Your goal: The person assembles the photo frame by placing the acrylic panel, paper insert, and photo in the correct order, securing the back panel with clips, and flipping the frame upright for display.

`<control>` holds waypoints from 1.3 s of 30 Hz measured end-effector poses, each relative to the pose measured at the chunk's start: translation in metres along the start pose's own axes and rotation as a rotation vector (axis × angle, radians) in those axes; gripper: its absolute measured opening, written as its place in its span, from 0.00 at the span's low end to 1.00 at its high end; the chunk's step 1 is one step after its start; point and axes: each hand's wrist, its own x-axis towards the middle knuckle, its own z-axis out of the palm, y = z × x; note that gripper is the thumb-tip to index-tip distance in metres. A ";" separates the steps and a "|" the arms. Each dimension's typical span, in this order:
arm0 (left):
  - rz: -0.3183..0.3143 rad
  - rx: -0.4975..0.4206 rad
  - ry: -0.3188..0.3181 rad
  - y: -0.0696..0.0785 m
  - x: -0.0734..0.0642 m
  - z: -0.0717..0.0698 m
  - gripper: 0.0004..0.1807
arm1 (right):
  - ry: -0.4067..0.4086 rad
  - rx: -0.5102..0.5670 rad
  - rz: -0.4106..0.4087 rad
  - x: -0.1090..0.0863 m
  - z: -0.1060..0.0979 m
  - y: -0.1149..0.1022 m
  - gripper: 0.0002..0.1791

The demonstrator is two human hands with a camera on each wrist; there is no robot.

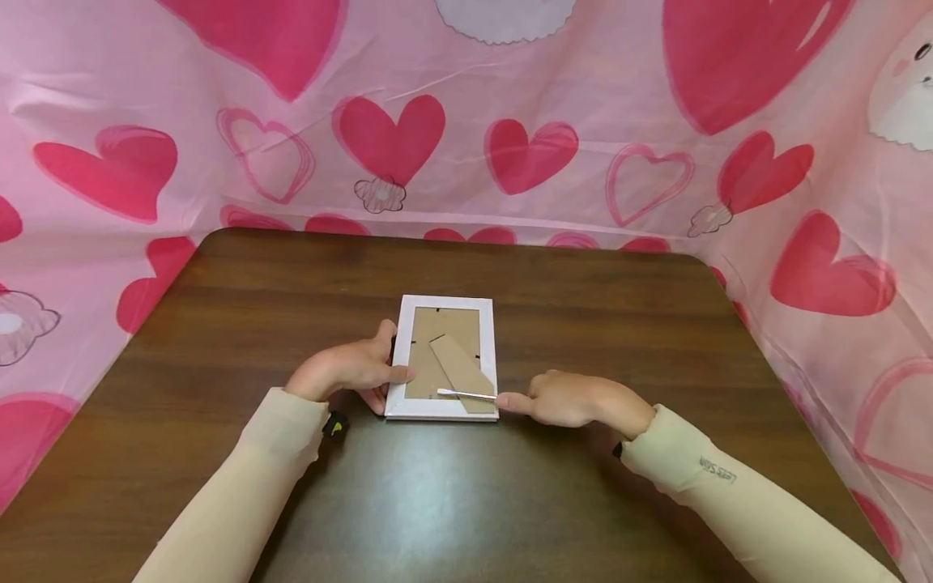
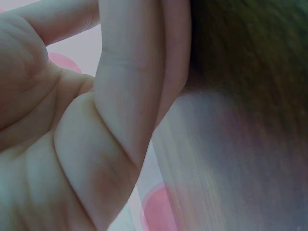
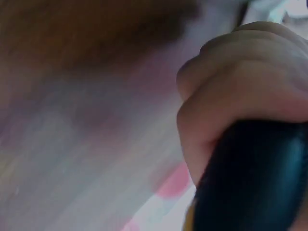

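Observation:
A white picture frame (image 1: 487,340) lies face down, its brown backing board (image 1: 425,360) and slanted easel stand (image 1: 461,368) showing. My left hand (image 1: 357,366) grips the frame's left edge, thumb on top of the back and other fingers at the side. In my right hand (image 1: 572,398) is a screwdriver (image 1: 470,395), its metal shaft pointing left across the lower part of the stand, with the tip over the board's lower edge. The right wrist view shows curled fingers round its dark handle (image 3: 255,178). The left wrist view shows palm and fingers (image 2: 130,72), but not clearly the frame.
The brown wooden table (image 1: 583,300) extends around the frame on all sides. Pink cloth (image 1: 466,219) with red hearts hangs behind the table and along both sides. Small dark tabs (image 1: 477,356) sit along the backing board's edges.

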 end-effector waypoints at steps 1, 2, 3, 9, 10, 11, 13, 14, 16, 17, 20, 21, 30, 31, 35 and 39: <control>-0.005 0.002 0.002 0.000 0.000 0.000 0.33 | 0.019 0.008 -0.019 -0.001 -0.004 0.004 0.37; -0.012 0.002 0.003 0.000 0.000 0.000 0.33 | 0.041 0.013 -0.036 -0.003 -0.007 0.008 0.37; -0.015 0.005 0.003 0.000 0.000 0.000 0.34 | 0.069 0.016 -0.051 -0.004 -0.011 0.012 0.37; 0.009 0.004 -0.005 0.001 -0.001 0.000 0.34 | 0.271 0.027 -0.106 -0.012 -0.031 0.042 0.28; 0.011 0.002 -0.006 0.001 -0.001 0.000 0.33 | 0.296 0.037 -0.108 -0.013 -0.034 0.047 0.25; 0.012 0.002 -0.007 0.001 -0.001 0.000 0.34 | 0.319 0.044 -0.106 -0.014 -0.037 0.051 0.22; 0.007 0.005 -0.005 0.001 -0.001 0.000 0.34 | 0.347 0.061 -0.099 -0.016 -0.042 0.058 0.15; 0.002 0.006 -0.002 0.001 -0.001 0.000 0.34 | 0.355 0.071 -0.089 -0.016 -0.044 0.062 0.12; -0.007 0.010 0.002 0.001 -0.002 0.001 0.34 | 0.372 0.082 -0.067 -0.016 -0.047 0.070 0.08; -0.009 0.012 0.004 0.001 -0.002 0.001 0.34 | 0.381 0.086 -0.062 -0.016 -0.049 0.074 0.07; -0.001 0.015 0.005 0.000 -0.002 0.001 0.33 | 0.420 0.093 -0.049 -0.014 -0.051 0.084 0.08; 0.004 0.015 0.003 0.000 -0.002 0.001 0.33 | 0.437 0.085 -0.054 -0.013 -0.051 0.086 0.09; -0.008 0.019 0.008 0.000 -0.001 0.003 0.35 | 0.566 -0.016 -0.067 -0.005 -0.049 0.103 0.12; -0.008 0.021 0.008 0.000 -0.001 0.003 0.35 | 0.575 -0.023 -0.063 -0.005 -0.049 0.105 0.13; -0.013 0.022 0.010 0.000 -0.001 0.002 0.35 | 0.594 -0.027 -0.054 -0.005 -0.048 0.114 0.15; -0.016 0.027 0.010 0.000 -0.001 0.001 0.35 | 0.606 -0.037 -0.061 -0.007 -0.048 0.119 0.17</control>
